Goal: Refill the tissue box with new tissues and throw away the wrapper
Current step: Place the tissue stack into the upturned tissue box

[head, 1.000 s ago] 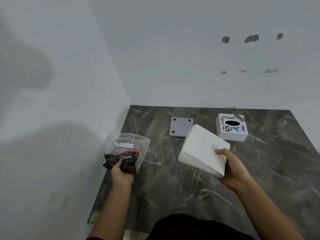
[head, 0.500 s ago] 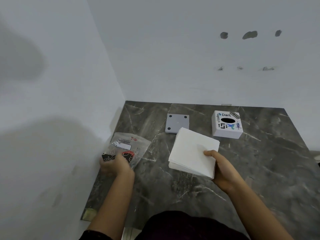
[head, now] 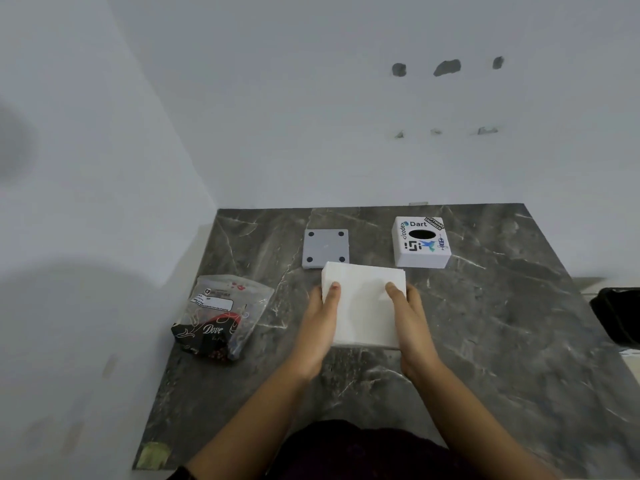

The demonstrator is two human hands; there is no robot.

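Observation:
A white stack of tissues (head: 363,303) sits in the middle of the dark marble table (head: 485,323). My left hand (head: 320,322) grips its left side and my right hand (head: 410,320) grips its right side, thumbs on top. The empty Dove wrapper (head: 221,318) lies loose on the table to the left, apart from both hands. The white tissue box (head: 420,242), with stickers and a dark oval slot, stands upright at the back right. Its grey base plate (head: 325,247) lies flat at the back centre, just behind the stack.
White walls close the table in at the back and the left. A black bin or bag (head: 620,317) shows past the table's right edge. A yellowish patch (head: 154,453) marks the front left corner.
My left hand let go of the wrapper, which now lies on the table, and moved right onto the tissue stack. The stack came down level between both hands.

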